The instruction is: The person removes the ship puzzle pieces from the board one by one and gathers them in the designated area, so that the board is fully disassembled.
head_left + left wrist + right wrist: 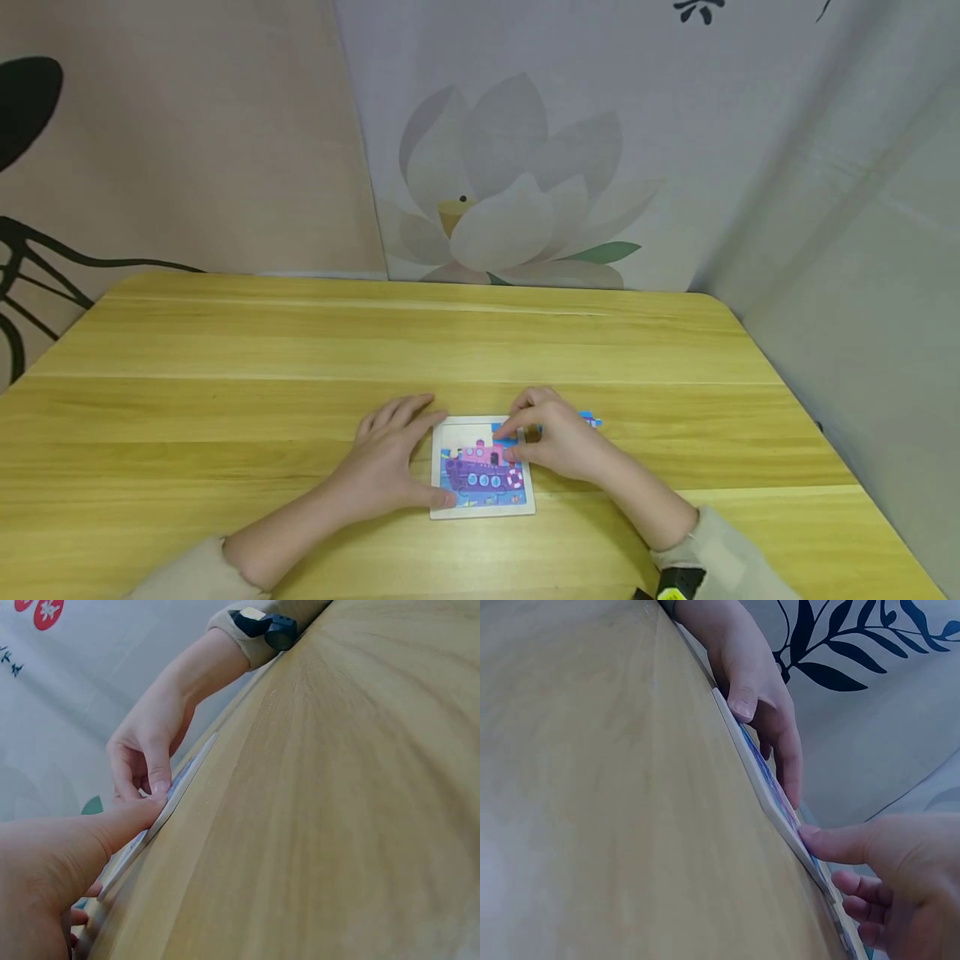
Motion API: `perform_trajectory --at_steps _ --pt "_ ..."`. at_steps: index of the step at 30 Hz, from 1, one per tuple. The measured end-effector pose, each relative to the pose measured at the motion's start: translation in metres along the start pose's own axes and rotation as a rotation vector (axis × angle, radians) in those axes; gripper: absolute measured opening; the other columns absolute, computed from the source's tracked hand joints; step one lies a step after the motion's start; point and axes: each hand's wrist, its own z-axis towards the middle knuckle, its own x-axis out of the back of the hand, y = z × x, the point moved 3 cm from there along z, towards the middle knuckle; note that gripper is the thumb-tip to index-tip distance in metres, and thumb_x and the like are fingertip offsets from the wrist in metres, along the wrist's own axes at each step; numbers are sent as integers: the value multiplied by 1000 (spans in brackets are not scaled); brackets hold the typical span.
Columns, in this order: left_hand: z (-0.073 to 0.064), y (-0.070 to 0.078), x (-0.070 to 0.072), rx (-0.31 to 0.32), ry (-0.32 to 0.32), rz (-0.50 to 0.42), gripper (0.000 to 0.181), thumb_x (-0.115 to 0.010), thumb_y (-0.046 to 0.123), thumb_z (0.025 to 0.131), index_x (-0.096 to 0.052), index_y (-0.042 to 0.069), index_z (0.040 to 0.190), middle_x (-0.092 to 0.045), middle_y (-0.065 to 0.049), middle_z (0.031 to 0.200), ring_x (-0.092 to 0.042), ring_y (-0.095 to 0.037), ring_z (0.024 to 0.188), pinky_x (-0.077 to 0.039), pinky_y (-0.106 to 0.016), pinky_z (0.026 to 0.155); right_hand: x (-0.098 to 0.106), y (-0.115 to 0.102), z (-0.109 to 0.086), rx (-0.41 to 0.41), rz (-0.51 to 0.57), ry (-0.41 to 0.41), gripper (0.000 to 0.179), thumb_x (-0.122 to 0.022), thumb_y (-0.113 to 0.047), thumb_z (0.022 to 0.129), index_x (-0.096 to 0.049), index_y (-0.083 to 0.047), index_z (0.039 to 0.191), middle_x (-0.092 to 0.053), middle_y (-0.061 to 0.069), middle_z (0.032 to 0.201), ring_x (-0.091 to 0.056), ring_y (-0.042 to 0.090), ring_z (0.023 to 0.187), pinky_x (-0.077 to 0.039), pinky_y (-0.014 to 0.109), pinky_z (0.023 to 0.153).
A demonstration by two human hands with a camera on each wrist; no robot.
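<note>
A small jigsaw puzzle in a white tray (483, 513) lies flat on the table, with a purple and pink ship on blue. A pale bare patch of the tray shows at its upper left. My left hand (386, 471) spreads along the left side, thumb on the lower left corner and forefinger at the upper left. At the upper right, my right hand (558, 437) pinches a blue puzzle piece (507, 432) between thumb and forefinger, over the tray. My fingers partly cover that piece. Another blue piece (590, 418) lies beyond the right hand, partly hidden by it.
The wooden table (300, 333) runs back to a curtain (525, 167) printed with a flower. A dark chair (45, 258) stands beyond the table's left edge. A black device (678, 581) is strapped on the right sleeve.
</note>
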Motion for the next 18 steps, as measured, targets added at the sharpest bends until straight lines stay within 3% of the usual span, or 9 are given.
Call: perform_trajectory --at_steps 18 --pt "0 1 1 -4 3 10 108 -72 74 58 -47 11 142 -31 -13 151 -22 -39 137 -11 -66 107 -2 -4 -2 8 9 31 18 -79 -10 78 -76 -18 94 -56 -8 103 -49 13 93 -48 28 73"
